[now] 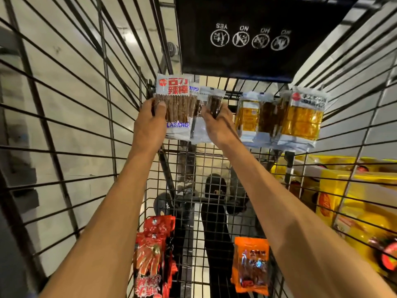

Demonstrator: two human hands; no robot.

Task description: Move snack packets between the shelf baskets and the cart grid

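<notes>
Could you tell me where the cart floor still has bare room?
The wire mesh floor is bare down the middle, between the red packets and the orange packet. The far end is crowded: left hand gripping a white stick-snack packet, right hand a small clear packet, yellow packets beside.
</notes>
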